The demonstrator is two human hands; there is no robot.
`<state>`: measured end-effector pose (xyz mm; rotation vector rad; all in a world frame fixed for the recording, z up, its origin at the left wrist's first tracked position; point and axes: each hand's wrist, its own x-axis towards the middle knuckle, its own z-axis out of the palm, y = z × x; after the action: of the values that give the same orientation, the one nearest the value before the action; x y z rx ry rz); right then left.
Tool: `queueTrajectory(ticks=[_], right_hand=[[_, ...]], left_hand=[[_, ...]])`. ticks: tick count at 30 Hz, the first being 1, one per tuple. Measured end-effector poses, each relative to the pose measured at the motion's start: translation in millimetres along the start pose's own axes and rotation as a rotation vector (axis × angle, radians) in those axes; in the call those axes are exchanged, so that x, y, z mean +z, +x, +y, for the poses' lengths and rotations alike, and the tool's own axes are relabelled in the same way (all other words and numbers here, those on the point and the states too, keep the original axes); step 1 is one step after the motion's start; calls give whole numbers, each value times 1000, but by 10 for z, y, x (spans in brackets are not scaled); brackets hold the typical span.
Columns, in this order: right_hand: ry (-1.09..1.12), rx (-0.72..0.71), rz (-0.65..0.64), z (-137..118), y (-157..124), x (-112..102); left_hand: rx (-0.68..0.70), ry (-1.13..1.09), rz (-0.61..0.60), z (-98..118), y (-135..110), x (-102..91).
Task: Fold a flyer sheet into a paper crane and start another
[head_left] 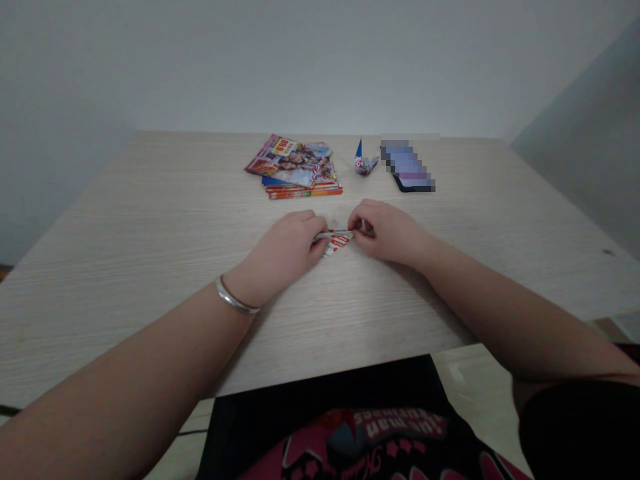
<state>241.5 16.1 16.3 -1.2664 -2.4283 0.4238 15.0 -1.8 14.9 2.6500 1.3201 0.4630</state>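
Note:
Between my hands, over the middle of the table, is a small folded piece of printed paper [339, 243], white with red marks and a thin dark upper edge. My left hand [299, 243] pinches its left end between thumb and fingers. At its right end, the thumb and fingertips of my right hand [385, 229] are closed on the paper. My fingers cover both ends, so its full shape is hidden. Just beyond my right hand stands a folded paper figure [366, 164] with a pointed blue tip, printed in several colours.
A stack of colourful printed leaflets [295, 163] lies at the back, left of the paper figure. To the figure's right is a dark phone [407, 167], partly pixelated. The pale wood-grain table [150, 220] meets a white wall behind; its front edge is near my lap.

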Motion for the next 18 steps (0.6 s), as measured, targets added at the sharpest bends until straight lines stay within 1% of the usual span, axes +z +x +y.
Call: queueTrajectory(ticks=[3, 5, 8, 10, 11, 13, 15, 16, 18], right_hand=[[214, 175, 109, -11, -5, 20], [360, 238, 150, -31, -5, 53], [510, 193, 257, -66, -1, 120], [557, 169, 355, -79, 0, 158], [570, 171, 383, -81, -1, 172], [573, 166, 371, -80, -8, 188], [546, 114, 315, -85, -17, 192], [524, 75, 290, -92, -21, 192], [473, -1, 254, -120, -31, 189]], left_hand=[[-98, -132, 111, -28, 6, 3], [-168, -236, 170, -44, 18, 9], [-256, -398, 228, -62, 44, 33], [-294, -522, 261, -76, 65, 60], [-307, -590, 273, -82, 75, 75], [-324, -732, 279, -93, 95, 106], [-315, -839, 252, -98, 109, 137], [-296, -855, 229, -99, 114, 153], [-221, -750, 188, -98, 119, 181]])
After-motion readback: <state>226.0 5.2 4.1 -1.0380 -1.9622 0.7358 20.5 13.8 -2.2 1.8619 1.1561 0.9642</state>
